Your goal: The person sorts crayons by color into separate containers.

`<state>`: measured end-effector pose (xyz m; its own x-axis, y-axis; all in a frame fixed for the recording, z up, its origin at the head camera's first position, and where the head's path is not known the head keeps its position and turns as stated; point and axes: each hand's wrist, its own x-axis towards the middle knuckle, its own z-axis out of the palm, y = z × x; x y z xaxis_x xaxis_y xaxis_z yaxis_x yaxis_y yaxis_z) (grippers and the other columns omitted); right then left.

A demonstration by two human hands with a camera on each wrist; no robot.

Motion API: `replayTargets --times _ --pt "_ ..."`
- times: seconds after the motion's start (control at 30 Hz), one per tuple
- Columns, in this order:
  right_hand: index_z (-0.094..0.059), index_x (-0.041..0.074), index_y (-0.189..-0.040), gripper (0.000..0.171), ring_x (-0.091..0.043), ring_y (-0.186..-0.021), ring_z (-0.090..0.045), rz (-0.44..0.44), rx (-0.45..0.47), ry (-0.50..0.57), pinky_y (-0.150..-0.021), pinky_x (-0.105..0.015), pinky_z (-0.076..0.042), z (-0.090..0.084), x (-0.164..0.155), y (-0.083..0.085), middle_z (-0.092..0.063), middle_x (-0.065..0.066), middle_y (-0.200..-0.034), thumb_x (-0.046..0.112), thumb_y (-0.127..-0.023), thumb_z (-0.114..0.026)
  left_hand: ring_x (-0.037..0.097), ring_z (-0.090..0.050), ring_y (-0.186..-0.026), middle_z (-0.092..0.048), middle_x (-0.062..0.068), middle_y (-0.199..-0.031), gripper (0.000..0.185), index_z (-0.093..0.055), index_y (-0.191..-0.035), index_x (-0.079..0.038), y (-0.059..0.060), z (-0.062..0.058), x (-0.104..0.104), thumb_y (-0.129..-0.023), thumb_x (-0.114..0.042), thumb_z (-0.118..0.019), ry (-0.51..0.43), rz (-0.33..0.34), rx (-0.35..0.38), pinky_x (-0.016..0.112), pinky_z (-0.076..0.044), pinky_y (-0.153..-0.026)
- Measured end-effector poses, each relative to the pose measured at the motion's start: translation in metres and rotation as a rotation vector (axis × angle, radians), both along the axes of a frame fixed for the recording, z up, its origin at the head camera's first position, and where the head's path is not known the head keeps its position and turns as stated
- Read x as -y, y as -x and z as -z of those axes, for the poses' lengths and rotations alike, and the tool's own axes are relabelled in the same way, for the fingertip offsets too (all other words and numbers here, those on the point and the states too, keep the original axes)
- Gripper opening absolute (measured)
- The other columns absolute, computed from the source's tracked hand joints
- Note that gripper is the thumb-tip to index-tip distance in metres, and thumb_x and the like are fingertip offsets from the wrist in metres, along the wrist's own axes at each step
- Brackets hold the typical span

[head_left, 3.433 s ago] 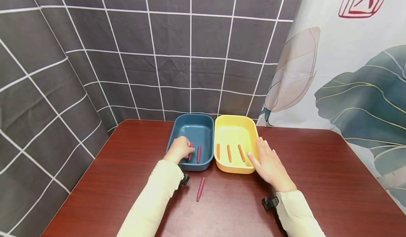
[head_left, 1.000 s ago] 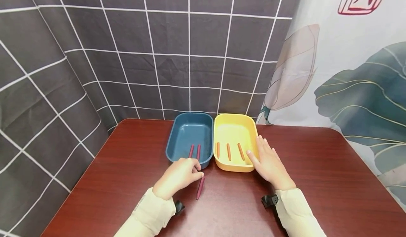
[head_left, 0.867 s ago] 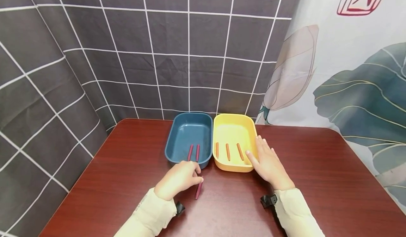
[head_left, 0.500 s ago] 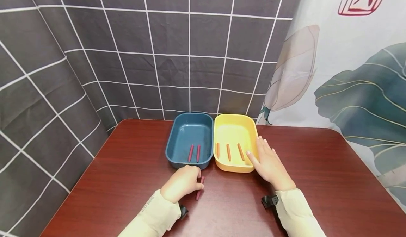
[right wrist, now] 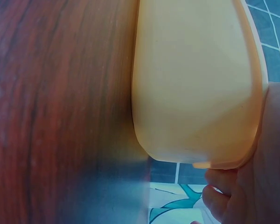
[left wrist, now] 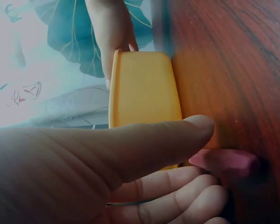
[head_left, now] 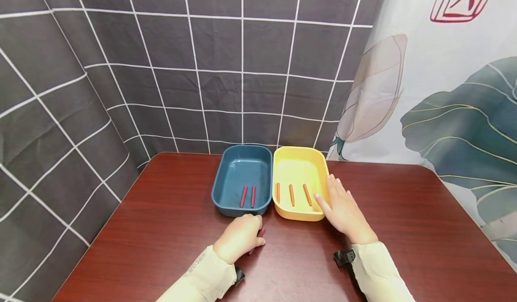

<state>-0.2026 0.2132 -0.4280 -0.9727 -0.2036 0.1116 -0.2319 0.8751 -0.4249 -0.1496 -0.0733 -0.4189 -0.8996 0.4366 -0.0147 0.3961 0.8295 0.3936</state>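
A dark red stick [head_left: 261, 232] lies on the table just in front of the blue tray [head_left: 226, 176]. My left hand [head_left: 253, 237] has its fingers curled round the stick; the left wrist view shows the thumb [left wrist: 177, 137] over the stick [left wrist: 226, 161] and fingers beneath. Two more red sticks [head_left: 248, 196] lie in the blue tray. The yellow tray [head_left: 299, 163] holds three orange sticks [head_left: 291, 194]. With straight fingers, my right hand [head_left: 333, 199] rests flat against the yellow tray's right wall [right wrist: 196, 84].
Both trays stand side by side at the far middle of the dark wooden table [head_left: 404, 230]. A grey checked curtain [head_left: 202, 68] hangs behind and to the left; a leaf-print curtain [head_left: 444, 91] hangs on the right.
My left hand left the blue tray, came back toward me to the stick on the table and curled its fingers over it. The right hand stayed in place.
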Motion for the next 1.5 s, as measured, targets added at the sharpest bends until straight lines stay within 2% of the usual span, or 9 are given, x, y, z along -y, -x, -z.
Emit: replayTargets --times 0.4,0.6,0.73,1.03,1.27,1.5 --pt "-0.017 -0.009 -0.157 0.082 -0.049 -0.150 -0.016 -0.001 0.003 0.005 -0.117 -0.067 -0.016 0.003 -0.002 0.001 -0.017 -0.031 -0.163 0.050 -0.106 -0.040 0.009 -0.043 -0.060 -0.045 -0.007 -0.064 0.028 -0.055 -0.072 -0.013 0.002 0.008 0.000 -0.073 -0.002 -0.082 -0.017 0.063 -0.086 0.024 -0.039 -0.055" --pt "-0.017 -0.009 -0.157 0.081 -0.049 -0.150 -0.017 -0.002 -0.002 0.006 -0.117 -0.067 -0.017 0.002 -0.001 0.001 -0.018 -0.031 -0.163 0.050 -0.107 -0.040 0.010 -0.041 -0.059 -0.043 -0.007 -0.063 0.024 -0.055 -0.070 -0.012 0.002 0.008 -0.001 -0.073 0.001 -0.075 -0.007 0.096 -0.133 0.024 -0.037 -0.054" --pt "-0.018 -0.010 -0.157 0.080 -0.050 -0.150 -0.017 -0.002 -0.010 0.008 -0.117 -0.067 -0.017 0.001 -0.001 0.000 -0.018 -0.032 -0.162 0.049 -0.107 -0.041 0.008 -0.039 -0.057 -0.040 -0.008 -0.061 0.024 -0.053 -0.068 -0.012 0.003 0.008 0.000 -0.073 0.003 -0.071 -0.036 0.108 -0.155 0.023 -0.033 -0.052" --pt "-0.019 -0.009 -0.157 0.079 -0.049 -0.150 -0.018 0.000 -0.010 0.011 -0.117 -0.067 -0.017 0.003 -0.001 0.001 -0.019 -0.031 -0.162 0.048 -0.107 -0.041 0.008 -0.042 -0.057 -0.044 -0.007 -0.065 0.022 -0.051 -0.076 -0.012 0.005 0.005 0.001 -0.076 0.003 -0.066 -0.088 0.070 -0.091 0.022 -0.036 -0.054" --pt "-0.018 -0.009 -0.157 0.080 -0.049 -0.150 -0.017 0.001 -0.008 0.014 -0.117 -0.067 -0.017 0.003 -0.001 0.001 -0.018 -0.031 -0.163 0.049 -0.107 -0.040 0.007 -0.042 -0.058 -0.044 -0.008 -0.064 0.017 -0.054 -0.077 -0.010 0.006 0.001 0.002 -0.076 0.003 -0.064 -0.130 0.108 -0.048 0.021 -0.037 -0.055" --pt "-0.019 -0.009 -0.157 0.079 -0.049 -0.150 -0.017 0.002 -0.012 0.015 -0.117 -0.067 -0.017 0.003 -0.001 0.000 -0.019 -0.031 -0.163 0.049 -0.107 -0.040 0.002 -0.047 -0.059 -0.054 -0.009 -0.065 0.014 -0.059 -0.083 -0.010 0.010 -0.008 0.008 -0.078 0.002 -0.063 -0.246 0.119 0.106 0.020 -0.043 -0.059"
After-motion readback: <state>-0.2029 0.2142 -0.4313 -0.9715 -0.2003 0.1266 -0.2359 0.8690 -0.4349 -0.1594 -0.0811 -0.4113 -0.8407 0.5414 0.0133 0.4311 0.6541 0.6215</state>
